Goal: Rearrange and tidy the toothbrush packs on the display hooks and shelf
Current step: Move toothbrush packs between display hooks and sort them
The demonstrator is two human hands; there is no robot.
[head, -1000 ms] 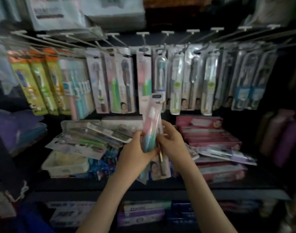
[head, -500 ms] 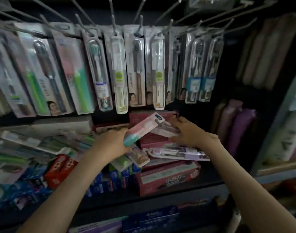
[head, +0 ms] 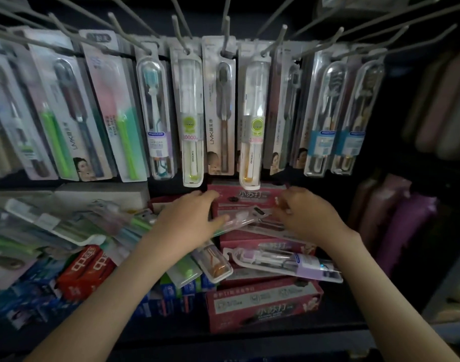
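Note:
A pink and teal toothbrush pack (head: 245,217) lies flat on a stack of red boxes (head: 249,195) on the shelf. My left hand (head: 187,220) rests over its left end, fingers spread straight and thumb on top. The bent fingertips of my right hand (head: 304,214) touch its right end. Loose packs lie below: a purple one (head: 289,262) and one with an orange brush (head: 214,266). Above, several toothbrush packs (head: 193,113) hang in a row on wire hooks (head: 226,30).
A jumbled pile of toothbrush packs (head: 53,226) covers the shelf's left side, above red toothpaste boxes (head: 85,270). A large red box (head: 262,307) stands at the shelf's front edge. Purple and pink packets (head: 404,226) fill the dark bay at the right.
The pink pack went from upright in both hands down to lying flat on the red boxes. My head moved closer and to the right, and both hands reached forward to the stack.

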